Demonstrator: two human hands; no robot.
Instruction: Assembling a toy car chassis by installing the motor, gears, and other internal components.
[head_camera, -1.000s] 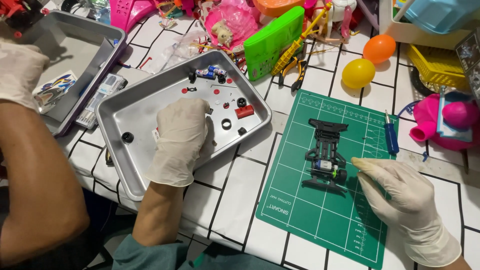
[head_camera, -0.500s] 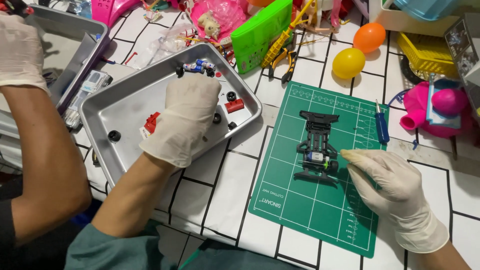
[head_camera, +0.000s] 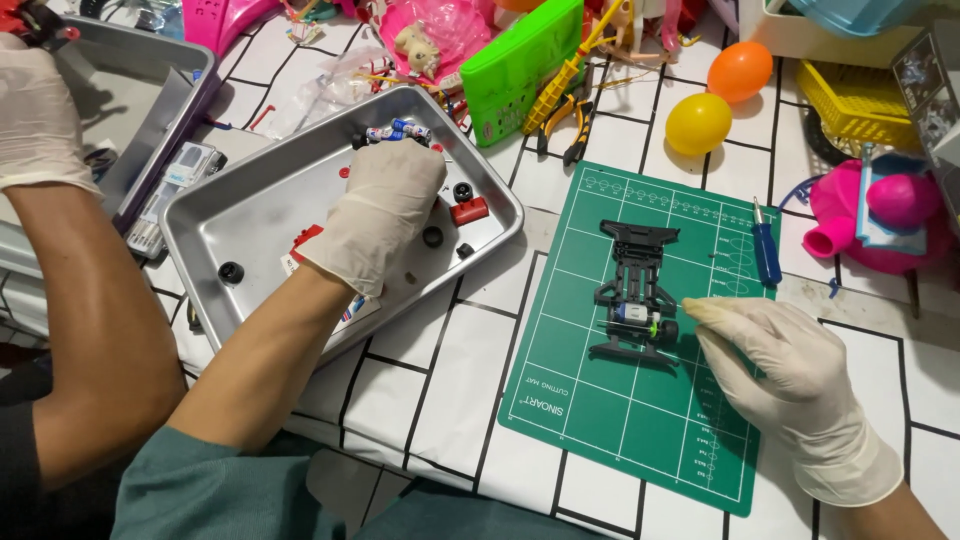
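Chassis touched by right hand; left hand fingers seemingly curled in tray.

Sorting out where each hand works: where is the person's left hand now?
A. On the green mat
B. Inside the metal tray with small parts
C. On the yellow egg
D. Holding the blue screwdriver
B: the left hand reaches into the tray; the right hand steadies the chassis on the mat.

left hand: cream latex glove, wrinkled | right hand: same cream glove, cuff at wrist | sleeve: teal-green, short
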